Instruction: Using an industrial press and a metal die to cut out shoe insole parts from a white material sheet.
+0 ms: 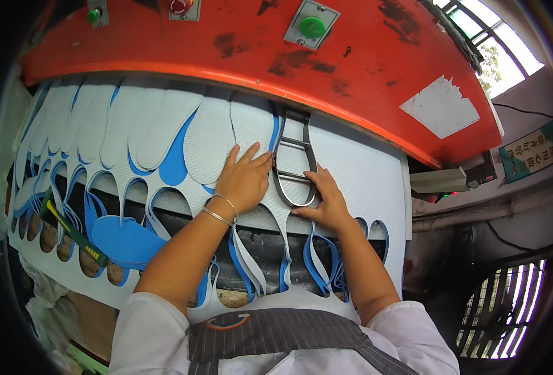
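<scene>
A black metal cutting die (294, 143), shaped like a shoe sole with crossbars, stands on a white ribbed foam sheet (361, 162) with a blue underside. My right hand (328, 203) grips the near, rounded end of the die, thumb at the bottom edge and fingers along its right side. Fingers spread, my left hand (244, 180) lies flat on the sheet just left of the die. Sole-shaped pieces (211, 140) are cut in rows to the left, some lifted enough to show blue. The far end of the die reaches the machine's edge.
A red machine beam (364, 75) with a green button (313, 27) and a red button (179, 6) spans the far side. Nearer me lie a loose blue sole (123, 237), a dark green strip (73, 234) and sheet offcuts with sole-shaped holes. A barred window (501, 309) is at right.
</scene>
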`<state>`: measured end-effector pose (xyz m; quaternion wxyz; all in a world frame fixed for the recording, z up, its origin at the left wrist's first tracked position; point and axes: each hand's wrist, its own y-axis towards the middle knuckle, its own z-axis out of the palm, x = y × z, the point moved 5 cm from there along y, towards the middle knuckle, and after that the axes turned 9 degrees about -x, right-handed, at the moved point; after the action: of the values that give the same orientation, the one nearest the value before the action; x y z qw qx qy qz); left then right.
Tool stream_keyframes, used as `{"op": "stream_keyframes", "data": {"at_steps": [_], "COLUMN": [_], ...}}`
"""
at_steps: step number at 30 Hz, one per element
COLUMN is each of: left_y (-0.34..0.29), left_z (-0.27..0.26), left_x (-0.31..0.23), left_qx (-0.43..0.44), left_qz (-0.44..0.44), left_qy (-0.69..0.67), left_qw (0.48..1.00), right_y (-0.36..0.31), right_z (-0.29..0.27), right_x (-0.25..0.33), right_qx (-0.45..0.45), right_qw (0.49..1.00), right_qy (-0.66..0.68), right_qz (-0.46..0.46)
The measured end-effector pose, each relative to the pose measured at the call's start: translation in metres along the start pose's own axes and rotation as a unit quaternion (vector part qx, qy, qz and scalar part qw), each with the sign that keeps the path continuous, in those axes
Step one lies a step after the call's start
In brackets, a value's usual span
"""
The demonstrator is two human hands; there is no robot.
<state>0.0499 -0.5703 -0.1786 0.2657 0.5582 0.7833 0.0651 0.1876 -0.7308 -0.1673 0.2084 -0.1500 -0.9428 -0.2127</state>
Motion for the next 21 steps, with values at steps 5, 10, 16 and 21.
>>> {"op": "stream_keyframes", "data": {"at_steps": [5,10,16,21], "left_y": [-0.012,-0.008,-0.015,-0.004], "left_z": [-0.019,-0.152,-0.3,-0.345], "left_x": [0.004,0.059,0.2,0.231], "left_qx": [-0.054,-0.377,-0.572,-0.549], "left_qz": [-0.04,-0.137,-0.264,-0.29], "left_qy": [-0.148,-0.209,0.074,0.13], "left_qw": [0.987,0.892,0.773,0.774], "right_y": [-0.008,0.019,0.138,0.155], "right_z": [-0.025,-0.122,-0.161,-0.157], "right_x": [0.037,0.111,0.166,0.161], "right_qx": [0.071,-0.197,-0.333,-0.361], "right_qw": [0.993,0.97,0.93,0.923], "right_qy": [-0.096,-0.015,0.018,0.0], "right_qz": [0.004,-0.141,-0.152,-0.134]}}
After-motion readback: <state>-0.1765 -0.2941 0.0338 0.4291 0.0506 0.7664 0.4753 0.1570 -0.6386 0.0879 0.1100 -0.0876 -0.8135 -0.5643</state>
